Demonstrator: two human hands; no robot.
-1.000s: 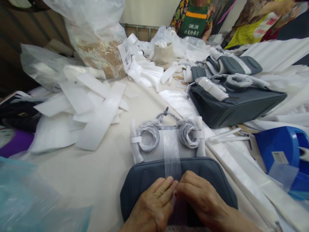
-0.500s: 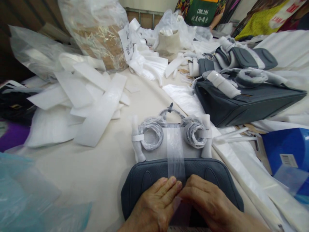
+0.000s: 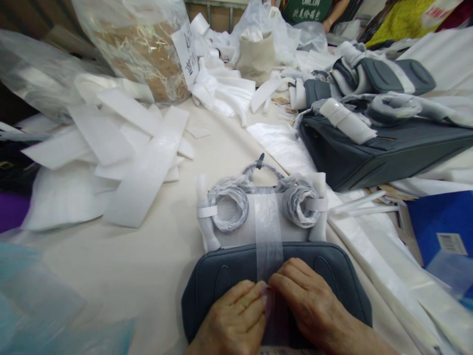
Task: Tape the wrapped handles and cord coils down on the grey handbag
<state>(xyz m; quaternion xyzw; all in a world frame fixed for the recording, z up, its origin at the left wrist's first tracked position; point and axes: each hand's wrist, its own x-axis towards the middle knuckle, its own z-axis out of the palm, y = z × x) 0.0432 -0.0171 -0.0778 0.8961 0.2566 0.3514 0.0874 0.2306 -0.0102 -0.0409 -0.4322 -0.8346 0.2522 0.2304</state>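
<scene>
A dark blue-grey leather handbag [image 3: 210,266] lies in front of me, its pale upper part turned away from me. Wrapped rings [image 3: 229,209] of strap or handle sit at both sides of that part, with white foam at the edges. A translucent plastic strip [image 3: 268,222] runs down the middle over the bag. My left hand [image 3: 236,315] rests on the bag with its fingers closed at the strip. Beside it, my right hand [image 3: 306,296] pinches the same strip, fingertips almost meeting the left ones. What lies under the palms is hidden.
White foam sheets [image 3: 144,172] are piled at the left, near a plastic-wrapped carton [image 3: 148,54]. A larger dark bag [image 3: 369,153] and a blue box [image 3: 443,227] are at the right. Light blue plastic [image 3: 55,305] lies near left. Across the table is a person in a green apron [image 3: 306,11].
Both hands have drawn their fingers in from lying flatter to pinching the strip. The right fingertips moved slightly up and left. The view has shifted a little; the bag stays in place.
</scene>
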